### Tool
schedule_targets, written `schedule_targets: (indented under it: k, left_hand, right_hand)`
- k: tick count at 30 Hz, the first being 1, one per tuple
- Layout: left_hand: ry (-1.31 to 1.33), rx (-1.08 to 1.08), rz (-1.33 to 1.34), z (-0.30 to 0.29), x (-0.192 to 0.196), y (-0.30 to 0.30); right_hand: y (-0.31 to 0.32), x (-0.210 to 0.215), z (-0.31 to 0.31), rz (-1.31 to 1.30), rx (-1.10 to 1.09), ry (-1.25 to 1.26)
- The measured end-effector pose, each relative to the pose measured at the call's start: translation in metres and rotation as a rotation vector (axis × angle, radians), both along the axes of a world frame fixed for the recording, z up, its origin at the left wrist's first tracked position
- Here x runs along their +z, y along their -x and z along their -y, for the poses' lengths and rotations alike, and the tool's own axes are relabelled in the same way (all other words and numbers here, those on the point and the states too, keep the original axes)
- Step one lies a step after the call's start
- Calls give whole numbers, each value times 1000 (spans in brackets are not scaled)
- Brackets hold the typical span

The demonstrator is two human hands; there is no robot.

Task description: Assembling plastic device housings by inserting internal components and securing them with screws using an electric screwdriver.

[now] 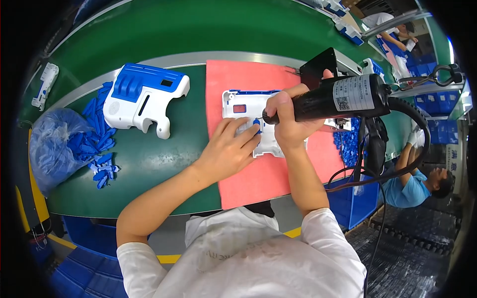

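A white plastic housing shell (251, 119) with blue trim along its far edge lies flat, open side up, on a pink foam mat (248, 174), a small red-rimmed window near its left end. A black cylindrical electric screwdriver (333, 99), cable trailing toward four o'clock, lies nearly level, its tip at nine o'clock meeting a small blue part (257, 124) on the shell.

White label (354, 93) on black screwdriver (338, 99)
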State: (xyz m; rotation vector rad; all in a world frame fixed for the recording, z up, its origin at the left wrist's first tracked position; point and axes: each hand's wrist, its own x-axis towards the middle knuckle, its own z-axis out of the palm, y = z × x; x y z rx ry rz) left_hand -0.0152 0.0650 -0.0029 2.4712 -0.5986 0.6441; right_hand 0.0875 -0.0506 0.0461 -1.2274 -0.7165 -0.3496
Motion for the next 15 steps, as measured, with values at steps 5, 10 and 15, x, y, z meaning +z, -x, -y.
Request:
schedule_targets:
  k: [5,10,15]
  left_hand:
    - [10,3,5,1,0,-1]
    - [20,9,2,1,-1,0]
    - [33,6,-15,0,-1,-1]
  right_hand:
    - [7,3,-7,-129,28,-84]
    - [-2,-12,0,-1,-65,103]
    - [-1,-13,-4,-33,-84,71]
